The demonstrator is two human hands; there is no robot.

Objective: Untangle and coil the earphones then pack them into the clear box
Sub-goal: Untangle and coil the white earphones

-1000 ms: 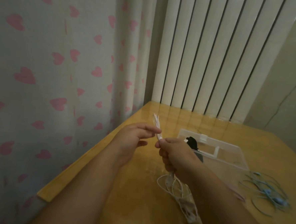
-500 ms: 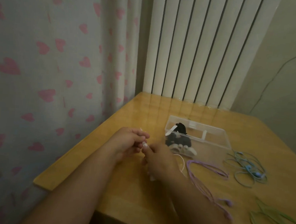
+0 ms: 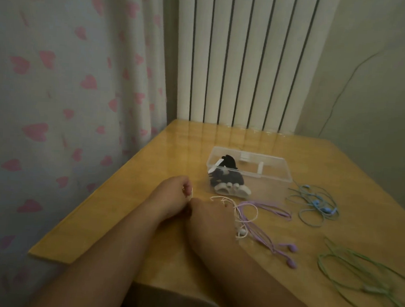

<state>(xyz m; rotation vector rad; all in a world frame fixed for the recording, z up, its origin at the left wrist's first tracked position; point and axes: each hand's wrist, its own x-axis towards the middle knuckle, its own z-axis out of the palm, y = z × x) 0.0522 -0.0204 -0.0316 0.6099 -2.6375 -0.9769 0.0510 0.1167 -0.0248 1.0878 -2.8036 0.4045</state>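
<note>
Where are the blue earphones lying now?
In the head view, the blue earphones lie on the table just right of the clear box, beyond the green earphones.

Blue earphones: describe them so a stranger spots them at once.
On the wooden table, look right of the clear box. The blue earphones lie there in a loose tangle, beyond the purple set and green set; only they are blue.

- Bare left hand [image 3: 170,197] and bare forearm, coming in from 7 o'clock.
- Bare right hand [image 3: 210,222] and bare forearm, coming in from 5 o'clock.
</note>
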